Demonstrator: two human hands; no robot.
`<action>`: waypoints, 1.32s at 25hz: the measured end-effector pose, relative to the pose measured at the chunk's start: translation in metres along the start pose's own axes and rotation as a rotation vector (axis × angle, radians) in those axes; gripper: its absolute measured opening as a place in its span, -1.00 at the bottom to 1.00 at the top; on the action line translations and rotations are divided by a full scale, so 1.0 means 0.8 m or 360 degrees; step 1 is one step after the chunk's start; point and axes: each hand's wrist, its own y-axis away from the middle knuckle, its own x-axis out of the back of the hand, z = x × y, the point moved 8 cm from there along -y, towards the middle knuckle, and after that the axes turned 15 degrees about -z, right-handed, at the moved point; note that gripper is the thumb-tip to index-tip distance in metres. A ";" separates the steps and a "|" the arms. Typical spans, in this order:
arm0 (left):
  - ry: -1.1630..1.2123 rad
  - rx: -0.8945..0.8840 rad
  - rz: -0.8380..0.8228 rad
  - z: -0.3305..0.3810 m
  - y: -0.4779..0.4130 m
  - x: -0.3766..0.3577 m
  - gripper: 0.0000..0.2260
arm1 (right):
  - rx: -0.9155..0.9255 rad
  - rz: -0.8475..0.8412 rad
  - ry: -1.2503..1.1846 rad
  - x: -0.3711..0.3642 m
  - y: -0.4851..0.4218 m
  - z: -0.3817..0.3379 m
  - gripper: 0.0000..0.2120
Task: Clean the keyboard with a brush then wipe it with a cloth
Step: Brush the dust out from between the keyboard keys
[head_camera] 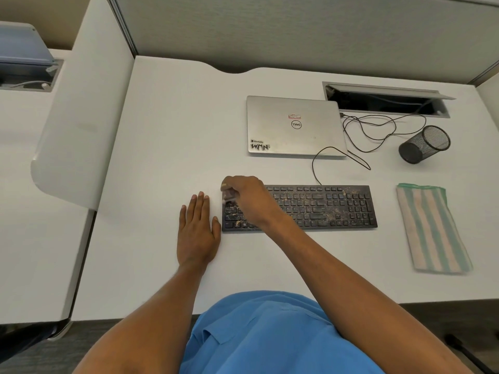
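Observation:
A black keyboard (324,207) lies on the white desk, speckled with pale crumbs, thickest toward its right side. My right hand (247,194) reaches across its left end and grips a small brush (229,195), whose blurred bristles are down at the top-left keys. My left hand (198,228) rests flat on the desk just left of the keyboard, fingers straight, thumb near the keyboard's edge. A folded cloth (432,230) with green and pale stripes lies to the right of the keyboard.
A closed silver laptop (294,125) sits behind the keyboard, with black cables (378,130) trailing to an open cable hatch (383,99). A black mesh cup (424,144) lies tipped on its side at the right. A partition wall (81,117) bounds the desk's left.

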 end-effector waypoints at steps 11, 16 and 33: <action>0.0004 -0.0006 0.0009 0.000 0.000 0.000 -0.43 | 0.0117 -0.0015 0.0115 0.000 0.000 0.001 -0.79; 0.0013 -0.0009 0.0016 0.001 0.000 0.001 -0.43 | 0.0158 0.0139 -0.0068 0.026 0.008 0.001 -0.81; 0.0045 -0.0019 0.0030 0.001 0.001 0.002 -0.43 | 0.0184 0.0012 0.0204 0.025 0.004 -0.003 -0.72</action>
